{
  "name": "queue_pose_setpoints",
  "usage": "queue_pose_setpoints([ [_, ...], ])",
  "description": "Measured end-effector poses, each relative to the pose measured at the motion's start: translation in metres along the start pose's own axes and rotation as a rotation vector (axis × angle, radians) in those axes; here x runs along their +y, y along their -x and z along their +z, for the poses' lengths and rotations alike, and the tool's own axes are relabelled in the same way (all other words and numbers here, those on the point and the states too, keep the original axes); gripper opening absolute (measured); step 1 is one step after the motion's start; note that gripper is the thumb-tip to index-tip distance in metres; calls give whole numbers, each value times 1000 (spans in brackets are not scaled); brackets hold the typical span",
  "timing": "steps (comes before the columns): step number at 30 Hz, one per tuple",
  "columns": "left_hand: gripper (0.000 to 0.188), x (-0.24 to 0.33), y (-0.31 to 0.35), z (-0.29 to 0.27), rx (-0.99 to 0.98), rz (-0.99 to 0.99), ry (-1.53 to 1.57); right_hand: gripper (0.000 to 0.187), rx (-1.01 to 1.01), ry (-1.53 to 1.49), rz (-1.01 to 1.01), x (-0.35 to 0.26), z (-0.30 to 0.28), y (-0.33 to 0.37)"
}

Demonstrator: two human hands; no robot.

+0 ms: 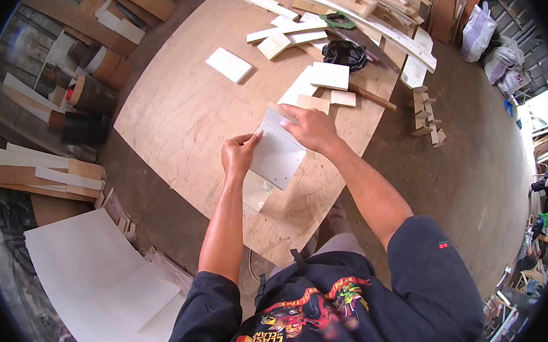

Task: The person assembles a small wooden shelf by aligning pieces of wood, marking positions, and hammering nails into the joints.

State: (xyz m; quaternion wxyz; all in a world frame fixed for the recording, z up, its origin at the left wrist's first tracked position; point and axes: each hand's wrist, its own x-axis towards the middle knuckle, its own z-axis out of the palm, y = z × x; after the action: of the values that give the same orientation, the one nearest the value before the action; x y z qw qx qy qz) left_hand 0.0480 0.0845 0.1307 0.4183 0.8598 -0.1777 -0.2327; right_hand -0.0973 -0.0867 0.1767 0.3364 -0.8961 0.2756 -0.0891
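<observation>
A white rectangular board [278,155] with a few small dark holes near its corners is tilted above the near part of the plywood tabletop [174,108]. My left hand [238,153] is closed on the board's left edge, thumb on its face. At its far right corner, my right hand [312,128] grips it, thumb on top and fingers mostly hidden. A tan wooden edge [280,111] shows along the board's far side; whether it is a separate strip I cannot tell. Under the board's near left side lies a pale flat piece [254,191] with a small clear bit on it.
A loose white board [229,65] lies far left on the table. Far right, several white offcuts [329,75], a black plastic bag [345,55] and a green-handled tool [338,20] sit among long wood strips. White sheets [103,278] lean at the left; sacks [503,59] stand right.
</observation>
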Motion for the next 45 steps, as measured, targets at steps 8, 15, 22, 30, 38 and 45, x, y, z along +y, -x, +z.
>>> queue_pose_setpoints([
  [8,45,-5,-8,-3,-3,8,18,51,13,-35,-6,4,2,-5],
  [15,46,-9,-13,-5,-3,2,49,52,-7,-43,-1,2,3,-12],
  [22,46,-5,-16,-6,-16,-15,10,51,-10,-35,13,4,6,-14],
  [30,44,-24,-53,-19,-91,-23,-312,47,17,88,50,44,25,34],
  [38,46,-40,-109,-19,-251,223,-690,48,328,827,32,135,113,127],
  [45,47,-43,-107,1,-192,340,-895,47,328,726,59,124,179,119],
])
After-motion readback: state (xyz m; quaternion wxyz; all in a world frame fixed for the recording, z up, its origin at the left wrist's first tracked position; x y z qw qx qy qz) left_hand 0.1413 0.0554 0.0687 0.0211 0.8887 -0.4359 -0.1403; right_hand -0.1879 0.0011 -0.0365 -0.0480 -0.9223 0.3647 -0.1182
